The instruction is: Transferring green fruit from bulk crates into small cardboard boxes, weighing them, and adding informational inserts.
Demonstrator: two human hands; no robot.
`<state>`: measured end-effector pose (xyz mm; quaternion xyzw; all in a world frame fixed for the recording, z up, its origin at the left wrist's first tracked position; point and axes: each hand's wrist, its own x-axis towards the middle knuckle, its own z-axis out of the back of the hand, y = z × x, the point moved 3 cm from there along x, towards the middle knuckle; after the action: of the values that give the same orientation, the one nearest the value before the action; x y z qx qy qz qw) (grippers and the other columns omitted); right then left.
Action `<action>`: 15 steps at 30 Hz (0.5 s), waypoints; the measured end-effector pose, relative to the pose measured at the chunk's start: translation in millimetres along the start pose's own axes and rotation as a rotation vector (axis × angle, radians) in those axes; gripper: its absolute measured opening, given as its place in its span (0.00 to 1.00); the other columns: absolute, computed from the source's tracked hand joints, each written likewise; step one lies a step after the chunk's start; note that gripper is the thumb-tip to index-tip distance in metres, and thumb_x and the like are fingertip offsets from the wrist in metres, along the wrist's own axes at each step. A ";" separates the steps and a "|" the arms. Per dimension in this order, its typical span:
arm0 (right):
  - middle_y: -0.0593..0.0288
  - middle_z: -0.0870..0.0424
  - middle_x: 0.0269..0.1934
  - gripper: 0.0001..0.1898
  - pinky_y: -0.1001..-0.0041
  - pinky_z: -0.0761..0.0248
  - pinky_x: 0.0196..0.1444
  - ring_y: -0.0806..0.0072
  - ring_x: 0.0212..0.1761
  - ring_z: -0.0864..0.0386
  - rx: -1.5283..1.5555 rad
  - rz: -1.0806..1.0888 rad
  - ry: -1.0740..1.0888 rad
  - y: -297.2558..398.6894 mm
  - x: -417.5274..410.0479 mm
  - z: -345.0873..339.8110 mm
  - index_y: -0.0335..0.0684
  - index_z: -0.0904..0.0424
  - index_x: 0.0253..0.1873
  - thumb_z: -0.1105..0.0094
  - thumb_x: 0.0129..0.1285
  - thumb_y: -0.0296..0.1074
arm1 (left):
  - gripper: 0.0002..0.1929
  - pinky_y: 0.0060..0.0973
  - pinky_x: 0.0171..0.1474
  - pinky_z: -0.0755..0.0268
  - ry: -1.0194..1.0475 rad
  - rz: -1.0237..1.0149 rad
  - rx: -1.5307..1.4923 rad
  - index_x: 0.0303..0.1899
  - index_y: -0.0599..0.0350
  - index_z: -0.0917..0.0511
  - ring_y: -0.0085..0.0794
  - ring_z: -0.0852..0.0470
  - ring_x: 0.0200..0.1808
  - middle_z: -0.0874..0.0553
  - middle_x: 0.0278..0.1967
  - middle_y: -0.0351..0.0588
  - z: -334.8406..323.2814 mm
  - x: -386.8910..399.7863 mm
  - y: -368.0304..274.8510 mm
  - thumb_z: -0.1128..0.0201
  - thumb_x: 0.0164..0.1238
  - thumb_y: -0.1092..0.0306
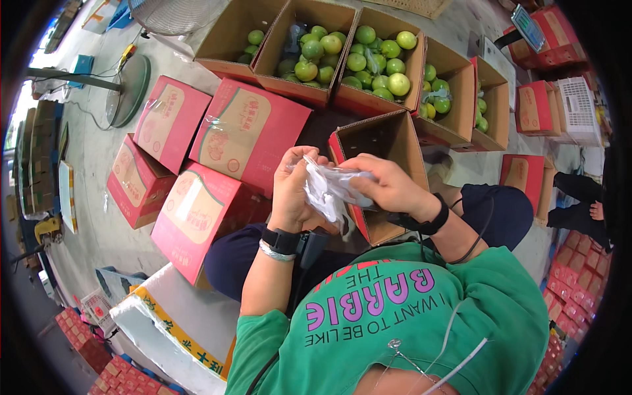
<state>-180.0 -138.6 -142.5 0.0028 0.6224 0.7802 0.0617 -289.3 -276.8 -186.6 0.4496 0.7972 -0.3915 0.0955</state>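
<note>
My left hand (296,185) pinches a crumpled clear plastic bag (323,190), with the thumb on top of it. From the other side my right hand (392,185) grips the same plastic between thumb and fingers. Whitish patches show through its folds. Both hands are above my lap, in front of an open cardboard carton (380,140) with red outer sides. The part of the carton's inside that I can see shows bare cardboard; its near part is covered by my hands.
Beyond it stand several open cartons of green round fruit (316,54), some with plastic among the fruit. Red cartons (247,131) crowd the left side. Nearby are a white foam box (173,321), a fan base (129,91) with cables, and a digital scale display (527,27). Another person's legs (580,212) appear at right.
</note>
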 end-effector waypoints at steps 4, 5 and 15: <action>0.64 0.22 0.39 0.14 0.78 0.31 0.44 0.78 0.40 0.24 0.168 -0.094 0.006 9.5 -13.8 19.6 0.36 0.21 0.55 0.45 0.72 0.37 | 0.07 0.29 0.36 0.20 0.068 0.005 -0.051 0.45 0.58 0.26 0.34 0.15 0.33 0.18 0.30 0.45 -4.8 -10.4 -9.2 0.40 0.70 0.70; 0.66 0.22 0.38 0.13 0.80 0.31 0.43 0.81 0.39 0.25 0.219 -0.150 0.035 11.4 -15.8 21.9 0.36 0.21 0.55 0.45 0.73 0.37 | 0.07 0.28 0.35 0.21 0.074 0.035 -0.006 0.45 0.58 0.26 0.33 0.16 0.32 0.18 0.30 0.46 -4.6 -12.0 -10.8 0.40 0.70 0.70; 0.65 0.19 0.36 0.12 0.79 0.31 0.41 0.81 0.37 0.24 0.412 -0.191 -0.101 -3.7 -27.2 30.1 0.35 0.20 0.51 0.43 0.71 0.37 | 0.07 0.20 0.30 0.29 -0.080 -0.030 0.281 0.44 0.58 0.23 0.23 0.20 0.28 0.20 0.28 0.39 -7.0 -22.5 -21.4 0.37 0.67 0.71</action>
<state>-150.3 -111.3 -137.3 -0.0047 0.7622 0.6261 0.1645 -291.9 -292.4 -159.0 0.4306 0.7367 -0.5182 0.0575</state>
